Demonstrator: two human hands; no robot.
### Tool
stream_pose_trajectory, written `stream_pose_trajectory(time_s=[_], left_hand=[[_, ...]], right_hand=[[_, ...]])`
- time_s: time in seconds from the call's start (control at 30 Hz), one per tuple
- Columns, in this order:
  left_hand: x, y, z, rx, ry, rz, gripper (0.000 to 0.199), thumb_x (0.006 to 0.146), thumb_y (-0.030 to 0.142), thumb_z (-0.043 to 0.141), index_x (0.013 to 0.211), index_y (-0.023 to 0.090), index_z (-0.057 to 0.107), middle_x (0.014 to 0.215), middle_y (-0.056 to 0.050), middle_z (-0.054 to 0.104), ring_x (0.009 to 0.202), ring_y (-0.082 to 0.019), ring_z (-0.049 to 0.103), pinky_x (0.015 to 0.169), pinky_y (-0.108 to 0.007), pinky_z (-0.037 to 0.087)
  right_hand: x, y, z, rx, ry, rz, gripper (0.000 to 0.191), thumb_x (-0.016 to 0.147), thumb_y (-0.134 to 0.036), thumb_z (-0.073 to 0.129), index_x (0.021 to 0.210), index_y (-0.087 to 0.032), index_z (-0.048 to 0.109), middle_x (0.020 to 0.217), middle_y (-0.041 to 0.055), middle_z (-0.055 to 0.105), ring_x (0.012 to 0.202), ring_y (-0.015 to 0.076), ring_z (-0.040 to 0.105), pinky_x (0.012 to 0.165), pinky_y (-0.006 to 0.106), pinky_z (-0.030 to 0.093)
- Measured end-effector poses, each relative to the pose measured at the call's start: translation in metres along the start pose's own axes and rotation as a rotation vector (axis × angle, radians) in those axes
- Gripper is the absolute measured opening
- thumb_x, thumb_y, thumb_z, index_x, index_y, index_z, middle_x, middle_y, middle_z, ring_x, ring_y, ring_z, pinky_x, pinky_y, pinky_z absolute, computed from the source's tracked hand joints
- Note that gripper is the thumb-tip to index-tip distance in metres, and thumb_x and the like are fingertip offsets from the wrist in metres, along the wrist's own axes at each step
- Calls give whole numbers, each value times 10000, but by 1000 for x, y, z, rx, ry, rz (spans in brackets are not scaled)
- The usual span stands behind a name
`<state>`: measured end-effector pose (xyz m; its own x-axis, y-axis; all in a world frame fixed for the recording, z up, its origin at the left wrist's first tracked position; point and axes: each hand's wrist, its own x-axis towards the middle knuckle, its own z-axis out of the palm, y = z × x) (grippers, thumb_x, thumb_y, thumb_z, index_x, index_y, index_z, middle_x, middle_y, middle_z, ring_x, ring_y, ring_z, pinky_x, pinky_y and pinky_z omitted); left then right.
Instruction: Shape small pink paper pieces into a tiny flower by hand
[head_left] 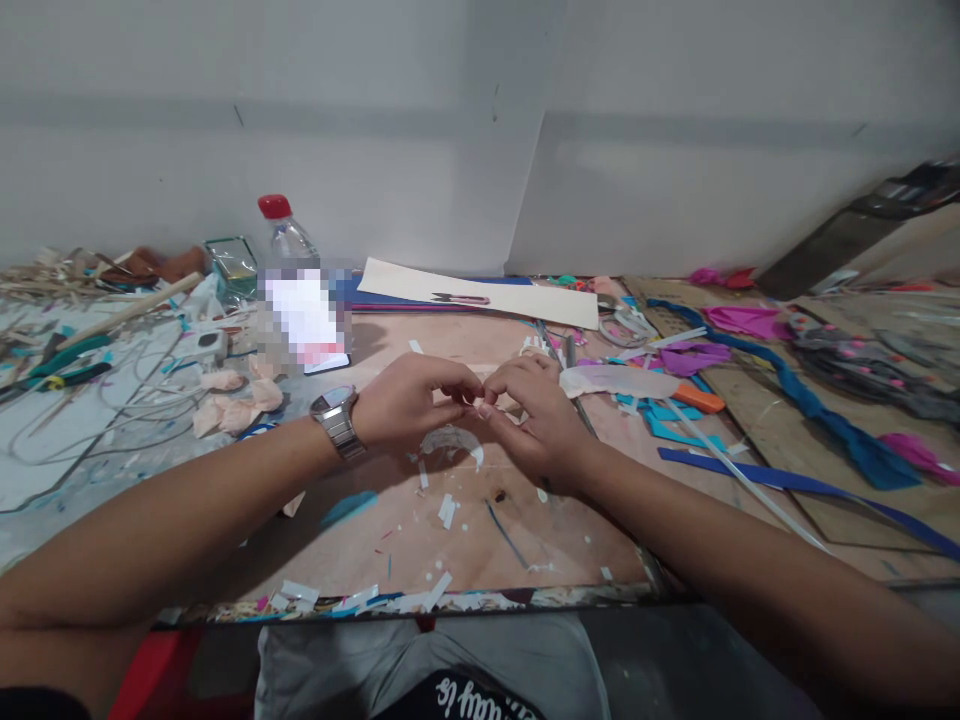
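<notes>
Littered tabletop (559, 540), pinched piece (478, 403) indistinct

Both hands (463, 408) meet above a cluttered table (555, 540), fingertips nearly touching.

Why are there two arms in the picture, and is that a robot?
No robot here, just a person's bare hands. The person wears a camera on their head, looking forward and down, so this one picture shows about what they would see. It's squeezed a little flat.

The left hand, with a watch on its wrist, and the right hand meet over the wooden table. Their fingertips seem to pinch something tiny and pale, too small to name.

Behind them are a red-capped bottle, a phone and a long cream strip. Green-handled pliers lie at the left, and a flat blue strip at the right, among colourful scraps.
</notes>
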<state>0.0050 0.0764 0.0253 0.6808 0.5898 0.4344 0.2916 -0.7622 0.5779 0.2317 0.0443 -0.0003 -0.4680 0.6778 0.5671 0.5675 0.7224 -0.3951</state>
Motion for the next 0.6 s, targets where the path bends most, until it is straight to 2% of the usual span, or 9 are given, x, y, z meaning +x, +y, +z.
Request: stream_pose_trajectory(time_s=[0.27,0.6], left_hand=[[0,1,5,50,50,41,84,893,151,709,956,190,749,849,4,771,756,-113,698,712,-215,494],[-2,4,6,36,67,76,97,940,207,650,989,189,733,876,-18,768,766,-123,692,717,-234,509]], right_hand=[[1,-1,0,36,41,-2,114,980,-301,615,890,-238,586,892,10,707,888,213,613,959,450,340],[2,-3,-3,98,42,28,123,986,-303,614,884,-239,588,898,18,693,896,220,614,916,434,371]])
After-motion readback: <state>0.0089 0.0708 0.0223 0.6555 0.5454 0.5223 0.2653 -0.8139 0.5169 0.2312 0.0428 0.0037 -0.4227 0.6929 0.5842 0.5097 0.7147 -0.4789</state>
